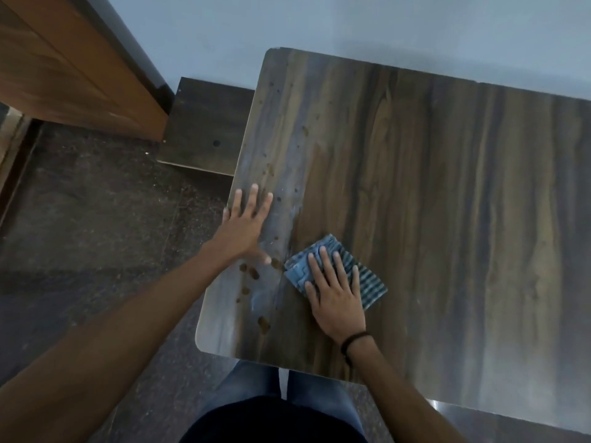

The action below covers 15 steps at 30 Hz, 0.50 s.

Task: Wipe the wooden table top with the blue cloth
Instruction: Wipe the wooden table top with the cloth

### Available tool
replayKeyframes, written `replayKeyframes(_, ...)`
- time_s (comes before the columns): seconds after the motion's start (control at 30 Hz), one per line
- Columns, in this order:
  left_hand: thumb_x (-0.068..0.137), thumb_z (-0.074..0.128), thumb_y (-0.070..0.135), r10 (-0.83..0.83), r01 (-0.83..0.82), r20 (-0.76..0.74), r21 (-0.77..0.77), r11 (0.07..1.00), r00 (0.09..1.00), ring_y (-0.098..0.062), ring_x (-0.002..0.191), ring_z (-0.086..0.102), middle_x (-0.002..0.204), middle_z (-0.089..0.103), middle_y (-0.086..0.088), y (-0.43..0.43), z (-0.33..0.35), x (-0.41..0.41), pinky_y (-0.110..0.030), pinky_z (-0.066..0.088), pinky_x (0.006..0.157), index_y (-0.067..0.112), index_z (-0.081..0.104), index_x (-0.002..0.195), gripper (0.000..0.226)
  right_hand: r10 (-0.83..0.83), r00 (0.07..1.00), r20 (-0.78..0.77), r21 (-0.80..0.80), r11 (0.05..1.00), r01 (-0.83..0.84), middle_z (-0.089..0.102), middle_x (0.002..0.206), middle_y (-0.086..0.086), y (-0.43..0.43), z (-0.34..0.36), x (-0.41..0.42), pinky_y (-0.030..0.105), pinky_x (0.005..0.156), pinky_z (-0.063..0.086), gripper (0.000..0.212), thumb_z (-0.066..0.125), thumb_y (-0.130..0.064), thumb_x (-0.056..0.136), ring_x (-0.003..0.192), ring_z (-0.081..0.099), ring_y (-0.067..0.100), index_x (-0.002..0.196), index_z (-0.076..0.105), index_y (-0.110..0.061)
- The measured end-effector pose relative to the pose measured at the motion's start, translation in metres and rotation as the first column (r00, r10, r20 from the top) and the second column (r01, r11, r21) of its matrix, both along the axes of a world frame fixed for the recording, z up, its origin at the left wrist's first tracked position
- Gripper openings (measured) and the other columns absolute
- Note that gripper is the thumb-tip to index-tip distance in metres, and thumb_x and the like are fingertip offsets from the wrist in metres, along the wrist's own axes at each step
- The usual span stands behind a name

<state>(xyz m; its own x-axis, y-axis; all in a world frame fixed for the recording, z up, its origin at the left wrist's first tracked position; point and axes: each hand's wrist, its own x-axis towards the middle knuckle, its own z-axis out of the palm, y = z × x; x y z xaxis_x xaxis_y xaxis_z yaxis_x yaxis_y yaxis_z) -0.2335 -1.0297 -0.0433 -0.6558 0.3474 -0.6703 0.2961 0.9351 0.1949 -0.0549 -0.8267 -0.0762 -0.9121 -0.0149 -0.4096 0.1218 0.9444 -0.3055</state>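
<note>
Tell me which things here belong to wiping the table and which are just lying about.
Job: blue cloth, wooden table top, brown spots, right hand, left hand.
Lying about: dark board, orange-brown wooden panel, floor.

The table point(447, 187) backs onto the wall point(287, 24). On its near-left part lies the cloth point(371, 284), w/ the right hand point(335, 302) flat on top. Just left of that, the left hand point(246, 222) rests at the table's left edge, spots point(252, 273) btwn the two. A low board point(204, 129) sits left of the far-left corner.
</note>
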Motion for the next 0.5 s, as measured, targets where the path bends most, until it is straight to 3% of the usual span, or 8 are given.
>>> replayKeyframes(0.13,0.064,0.089,0.055,0.09,-0.087,-0.05,0.053,0.995,0.995,-0.04,0.147,-0.032,0.158,-0.042,-0.004,0.021,0.005,-0.055,-0.064,0.002,0.12,0.028,-0.025,0.157,0.15,-0.009,0.999,-0.044,0.016,1.0,0.01,-0.005,0.167,-0.014,0.006,-0.004,-0.031,0.052,0.123,-0.004,0.058,0.019,-0.053,0.105,0.153,-0.012,0.014,0.16,0.007,-0.036)
replayKeyframes(0.3,0.056,0.091,0.061,0.098,-0.098,0.072,-0.003,0.995,0.993,-0.037,0.145,-0.036,0.155,-0.046,-0.002,0.039,0.001,-0.091,-0.066,-0.002,0.118,0.032,-0.029,0.154,0.158,-0.143,0.981,-0.131,-0.006,0.99,0.143,0.016,0.167,-0.003,0.032,-0.008,-0.16,0.057,0.121,0.009,0.056,0.03,-0.044,0.106,0.154,0.01,0.023,0.158,0.025,-0.025)
replayKeyframes(0.5,0.053,0.094,0.054,0.095,-0.095,0.03,-0.026,0.995,0.995,-0.04,0.146,-0.034,0.157,-0.044,-0.005,0.039,-0.007,-0.087,-0.07,0.001,0.116,0.031,-0.029,0.155,0.161,-0.192,0.971,-0.145,-0.019,0.981,0.191,0.007,0.168,-0.001,0.074,-0.011,-0.319,0.058,0.122,0.003,0.058,0.026,-0.042,0.106,0.154,0.004,0.023,0.16,0.016,-0.023)
